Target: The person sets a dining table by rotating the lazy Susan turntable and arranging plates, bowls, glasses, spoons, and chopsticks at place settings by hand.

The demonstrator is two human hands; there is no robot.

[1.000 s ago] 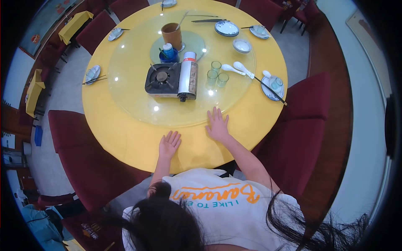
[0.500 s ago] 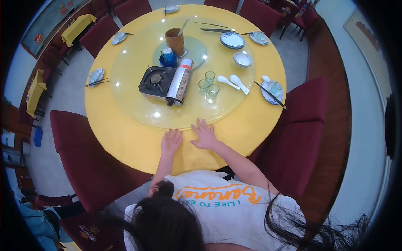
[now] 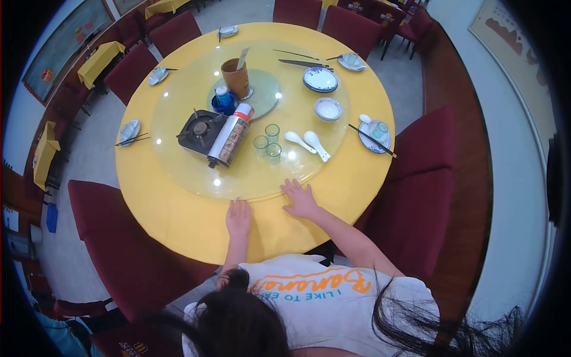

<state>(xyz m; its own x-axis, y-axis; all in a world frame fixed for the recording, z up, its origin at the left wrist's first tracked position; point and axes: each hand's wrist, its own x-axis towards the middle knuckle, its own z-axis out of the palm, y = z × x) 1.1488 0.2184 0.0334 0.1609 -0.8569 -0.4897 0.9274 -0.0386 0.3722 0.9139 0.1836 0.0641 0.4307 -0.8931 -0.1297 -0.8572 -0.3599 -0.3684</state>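
Observation:
My left hand [image 3: 238, 220] lies palm down on the yellow tablecloth, its fingertips at the near rim of the glass turntable [image 3: 196, 172]. Further right, my right hand [image 3: 301, 200] has its fingers spread, with the fingertips on the turntable's edge. Neither hand holds anything. On the glass stand a portable gas stove [image 3: 201, 128] with a gas canister [image 3: 231, 135] lying along its right side, several small green glasses [image 3: 272, 132], two white spoons [image 3: 317, 145], a stack of bowls [image 3: 328, 109], a stack of plates [image 3: 320, 79] and a brown pot [image 3: 235, 78].
Place settings ring the yellow table, one with a plate, cup and chopsticks [image 3: 375, 143] at the right. A blue container [image 3: 223, 103] sits beside the pot. Dark red chairs [image 3: 410, 202] surround the table. Other yellow-covered tables [image 3: 100, 62] stand at the left wall.
The turntable has rotated slightly clockwise: the stove, glasses and spoons have shifted left, and the bowls and plates toward me. My right hand has moved a little right. The whole view has shifted.

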